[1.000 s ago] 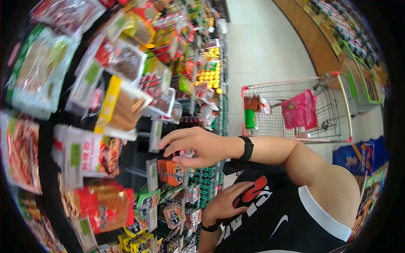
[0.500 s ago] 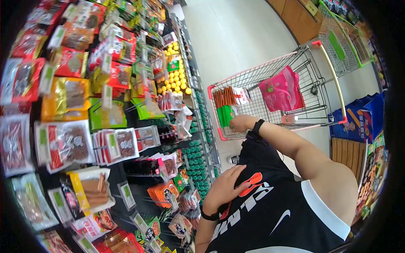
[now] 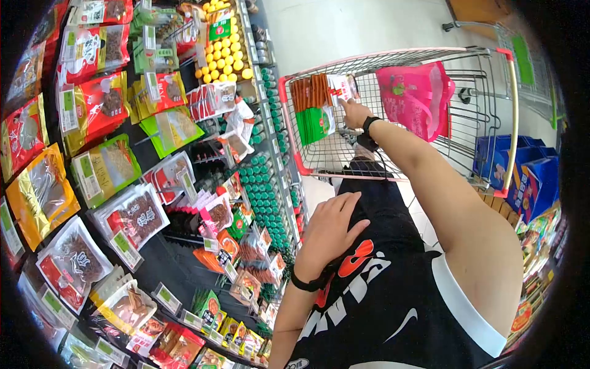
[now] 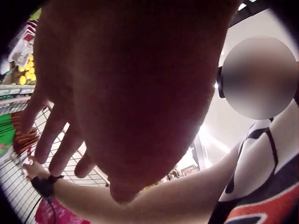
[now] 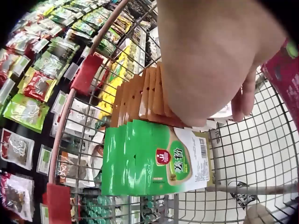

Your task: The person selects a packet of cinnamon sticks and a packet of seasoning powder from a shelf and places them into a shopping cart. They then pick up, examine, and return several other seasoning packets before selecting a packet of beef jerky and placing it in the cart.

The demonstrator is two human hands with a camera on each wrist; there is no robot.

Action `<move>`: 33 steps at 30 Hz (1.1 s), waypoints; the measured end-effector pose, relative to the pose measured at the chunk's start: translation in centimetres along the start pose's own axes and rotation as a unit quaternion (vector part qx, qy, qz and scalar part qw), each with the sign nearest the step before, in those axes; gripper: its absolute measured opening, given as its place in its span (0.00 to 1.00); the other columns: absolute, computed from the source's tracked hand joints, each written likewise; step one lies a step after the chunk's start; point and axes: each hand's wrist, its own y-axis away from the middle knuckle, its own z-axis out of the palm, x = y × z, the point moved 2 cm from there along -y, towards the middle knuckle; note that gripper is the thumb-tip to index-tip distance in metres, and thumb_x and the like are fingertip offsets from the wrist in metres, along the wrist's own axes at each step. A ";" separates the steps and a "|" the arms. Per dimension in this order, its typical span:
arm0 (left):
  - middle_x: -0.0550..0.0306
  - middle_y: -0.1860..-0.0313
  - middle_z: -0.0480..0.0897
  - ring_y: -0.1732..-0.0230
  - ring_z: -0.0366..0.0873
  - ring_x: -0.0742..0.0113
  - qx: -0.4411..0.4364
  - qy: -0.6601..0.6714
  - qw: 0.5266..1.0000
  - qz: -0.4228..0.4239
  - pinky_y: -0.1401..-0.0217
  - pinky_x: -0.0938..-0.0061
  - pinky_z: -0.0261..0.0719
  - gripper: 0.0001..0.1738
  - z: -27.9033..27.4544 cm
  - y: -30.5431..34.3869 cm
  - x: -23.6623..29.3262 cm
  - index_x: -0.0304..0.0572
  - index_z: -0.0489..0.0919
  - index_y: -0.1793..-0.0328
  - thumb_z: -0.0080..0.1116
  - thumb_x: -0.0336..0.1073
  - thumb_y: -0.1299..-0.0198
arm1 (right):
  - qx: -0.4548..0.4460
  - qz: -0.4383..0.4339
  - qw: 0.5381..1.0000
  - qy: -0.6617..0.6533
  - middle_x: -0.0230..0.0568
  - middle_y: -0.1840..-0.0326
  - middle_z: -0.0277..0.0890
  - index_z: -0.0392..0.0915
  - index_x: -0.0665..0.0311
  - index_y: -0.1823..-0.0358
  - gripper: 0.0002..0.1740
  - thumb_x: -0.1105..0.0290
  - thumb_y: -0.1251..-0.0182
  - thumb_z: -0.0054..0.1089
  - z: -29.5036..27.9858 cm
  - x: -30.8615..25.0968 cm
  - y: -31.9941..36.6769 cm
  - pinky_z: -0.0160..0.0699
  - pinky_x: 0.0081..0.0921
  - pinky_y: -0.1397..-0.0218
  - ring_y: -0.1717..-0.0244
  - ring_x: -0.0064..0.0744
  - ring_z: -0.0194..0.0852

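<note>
My right hand (image 3: 356,115) is down inside the shopping cart, its fingertips at the white-and-red front end of a row of brown packets (image 3: 310,91). In the right wrist view the hand (image 5: 210,60) covers much of those brown packets (image 5: 138,98), and two fingers show past its edge; whether it grips a packet I cannot tell. Beside that row stand several green packets (image 5: 140,156) with white ends. My left hand (image 3: 329,230) is held in front of the black shirt (image 3: 369,307), fingers extended and holding nothing; its palm fills the left wrist view.
A pink bag (image 3: 413,101) lies in the cart (image 3: 393,58), towards the handle. Shelves of hanging snack packets (image 3: 98,178) run along the left, with yellow-capped goods (image 3: 224,55) and green-lidded containers (image 3: 261,184) beyond. Blue bags (image 3: 528,175) stand to the right, near another cart (image 3: 522,58).
My right hand has moved from the shelf packets into the cart, then from the green packets to the brown packets' white end. The view has swung towards the cart; my left hand stays by the shirt.
</note>
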 end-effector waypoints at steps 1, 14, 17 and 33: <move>0.40 0.38 0.80 0.38 0.77 0.42 0.005 0.006 1.000 -0.018 0.34 0.56 0.73 0.32 -0.1 -0.2 0.0 0.35 0.73 0.30 0.66 0.47 0.35 | 0.012 0.010 1.000 -0.002 0.60 0.37 0.72 0.58 0.61 0.24 0.38 0.64 0.34 0.60 0.0 -0.3 -0.6 0.84 0.51 0.45 0.44 0.59 0.82; 0.42 0.38 0.80 0.39 0.78 0.43 0.026 0.029 0.994 -0.101 0.35 0.56 0.74 0.31 1.5 -0.4 -2.5 0.36 0.74 0.31 0.65 0.47 0.35 | 0.013 0.002 0.994 0.104 0.58 0.36 0.71 0.66 0.56 0.31 0.32 0.64 0.38 0.63 0.8 -1.1 -2.7 0.86 0.48 0.49 0.48 0.55 0.85; 0.42 0.38 0.80 0.39 0.78 0.43 0.017 0.035 0.995 -0.094 0.36 0.56 0.74 0.32 2.1 -0.5 -2.1 0.36 0.74 0.30 0.65 0.47 0.34 | 0.016 -0.001 0.993 0.117 0.56 0.37 0.73 0.68 0.55 0.32 0.30 0.64 0.36 0.61 0.8 -1.0 -2.5 0.86 0.48 0.47 0.46 0.55 0.85; 0.41 0.39 0.80 0.40 0.78 0.42 0.086 -0.017 0.996 -0.028 0.37 0.54 0.75 0.30 6.3 9.7 -5.0 0.36 0.74 0.32 0.63 0.49 0.33 | 0.093 0.055 0.993 0.055 0.63 0.55 0.85 0.83 0.73 0.55 0.21 0.60 0.37 0.61 -1.9 -2.1 3.4 0.87 0.50 0.48 0.53 0.61 0.86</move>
